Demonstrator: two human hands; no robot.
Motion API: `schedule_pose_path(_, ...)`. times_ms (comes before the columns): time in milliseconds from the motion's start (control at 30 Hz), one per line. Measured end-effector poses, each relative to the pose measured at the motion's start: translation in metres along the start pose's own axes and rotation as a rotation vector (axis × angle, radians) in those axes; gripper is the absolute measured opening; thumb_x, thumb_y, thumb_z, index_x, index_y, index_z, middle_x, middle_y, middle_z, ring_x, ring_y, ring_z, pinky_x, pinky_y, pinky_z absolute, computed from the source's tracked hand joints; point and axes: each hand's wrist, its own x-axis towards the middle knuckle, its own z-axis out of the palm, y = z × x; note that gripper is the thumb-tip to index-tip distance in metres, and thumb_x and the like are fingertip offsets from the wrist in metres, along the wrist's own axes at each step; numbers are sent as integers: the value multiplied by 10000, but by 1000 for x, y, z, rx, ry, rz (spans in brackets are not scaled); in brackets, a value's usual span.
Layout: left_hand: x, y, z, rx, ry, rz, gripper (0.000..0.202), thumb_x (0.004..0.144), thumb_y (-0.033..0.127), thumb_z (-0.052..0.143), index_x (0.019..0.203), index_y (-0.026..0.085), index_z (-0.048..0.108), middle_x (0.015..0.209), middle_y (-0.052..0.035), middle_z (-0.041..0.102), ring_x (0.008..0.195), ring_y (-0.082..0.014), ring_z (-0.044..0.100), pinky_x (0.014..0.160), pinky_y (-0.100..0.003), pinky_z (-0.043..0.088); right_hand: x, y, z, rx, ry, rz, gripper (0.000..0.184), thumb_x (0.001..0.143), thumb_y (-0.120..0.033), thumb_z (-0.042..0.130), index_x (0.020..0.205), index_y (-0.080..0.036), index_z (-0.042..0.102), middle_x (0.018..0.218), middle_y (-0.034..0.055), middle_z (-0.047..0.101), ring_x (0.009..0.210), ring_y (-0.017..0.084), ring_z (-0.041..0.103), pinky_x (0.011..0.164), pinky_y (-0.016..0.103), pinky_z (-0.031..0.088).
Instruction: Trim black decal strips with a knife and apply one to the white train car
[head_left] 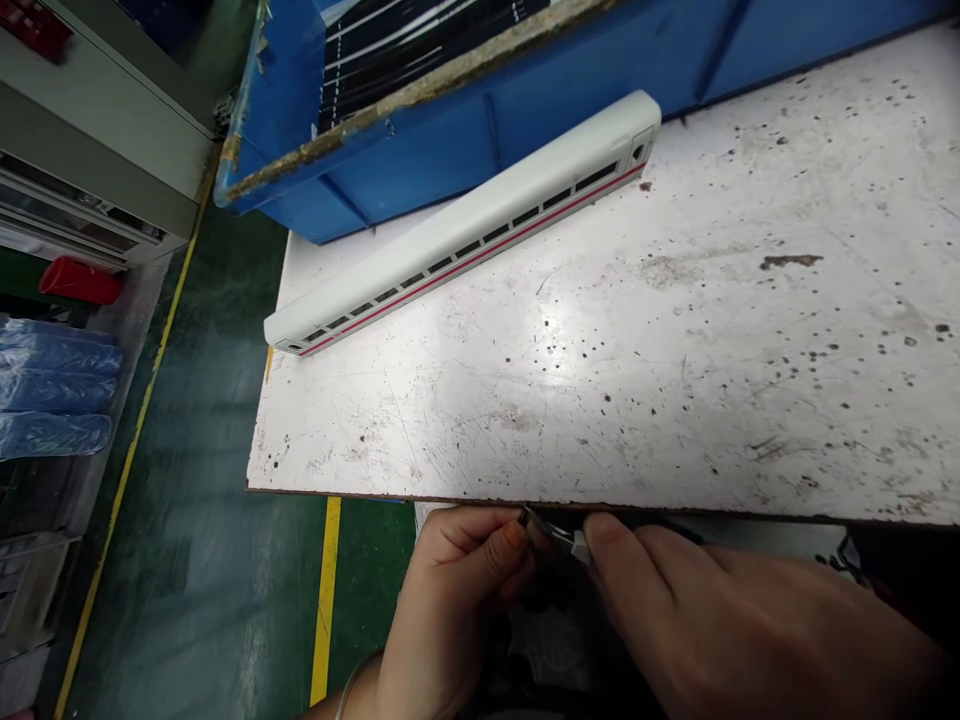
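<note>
My left hand is just below the table's front edge, thumb and forefinger pinched on a small dark piece too small to name. My right hand is closed around a slim tool with a pale grey end and a shiny metal tip. This tip points left at the pinched piece; whether they touch, I cannot tell. Beyond both hands, a white model train car with dark windows and a red stripe lies slantwise on the table.
A scratched, speckled white table spans the view. At its back stands a blue bin with a worn rim, holding dark, plastic-wrapped things. To the left are a green floor with yellow lines, a red bucket and blue wrapped bundles.
</note>
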Motion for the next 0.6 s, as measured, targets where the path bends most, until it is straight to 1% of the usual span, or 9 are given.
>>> schedule_pose_path(100, 0, 0, -1, 10, 2, -2, 349, 850, 368, 721, 612, 130, 630, 542, 44, 339, 539, -79, 229, 514, -248, 162, -1, -3, -1, -19, 2, 12, 338, 802, -57, 405, 740, -147, 725, 449, -4, 464, 304, 154, 407, 327, 309, 248)
schedule_pose_path(200, 0, 1, -2, 14, 6, 0, 338, 848, 365, 723, 622, 128, 643, 543, 43, 342, 540, -78, 231, 514, -247, 159, -3, -4, 0, -24, -8, 14, 314, 811, -57, 419, 755, -134, 718, 461, -5, 470, 320, 149, 420, 341, 301, 254)
schedule_pose_path(300, 0, 1, -2, 0, 2, 1, 334, 849, 361, 725, 623, 126, 652, 544, 41, 341, 541, -77, 233, 514, -246, 161, -4, -4, 1, 6, -19, 49, 297, 801, -74, 413, 765, -155, 696, 475, -9, 466, 333, 161, 408, 369, 319, 234)
schedule_pose_path(433, 0, 0, -2, -10, -9, -3, 335, 849, 377, 728, 635, 127, 668, 542, 45, 323, 538, -77, 228, 514, -246, 158, -6, -6, 2, 46, -43, 109, 224, 781, -133, 431, 725, -207, 635, 472, -14, 448, 356, 159, 374, 412, 318, 203)
schedule_pose_path(600, -1, 1, -2, -9, -17, 5, 346, 854, 374, 723, 622, 127, 651, 545, 43, 328, 541, -80, 229, 518, -250, 164, -10, -9, 4, -8, -39, 124, 167, 832, -243, 498, 776, -212, 653, 426, -25, 392, 360, 137, 339, 411, 283, 186)
